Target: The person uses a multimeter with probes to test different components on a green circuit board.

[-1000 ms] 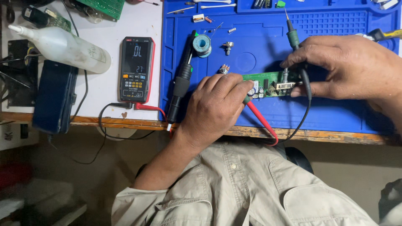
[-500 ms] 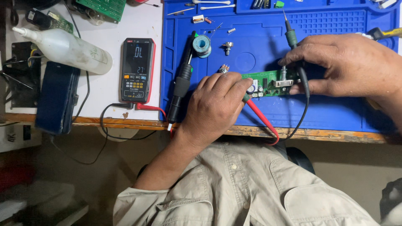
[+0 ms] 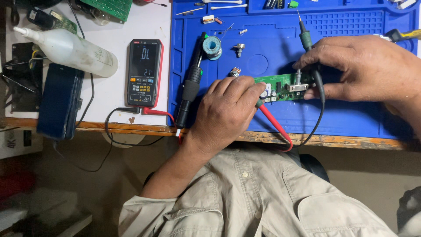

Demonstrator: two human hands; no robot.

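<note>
Blue silicone covers the bench: a ribbed work mat with shallow moulded trays along its far edge. On it, near the front edge, a small green circuit board is lying flat. It is judged to be light and stiff, but fragile at its soldered parts, so it is best gripped by its bare edges. The right hand is bent over the board, and a black probe is pinched between its fingers. A red probe is held in the closed fingers of the left hand, with the tip at the board's left end. Beside the mat, a dark multimeter with a red rim is seen. A black soldering iron and a small solder spool are lying on the mat.
</note>
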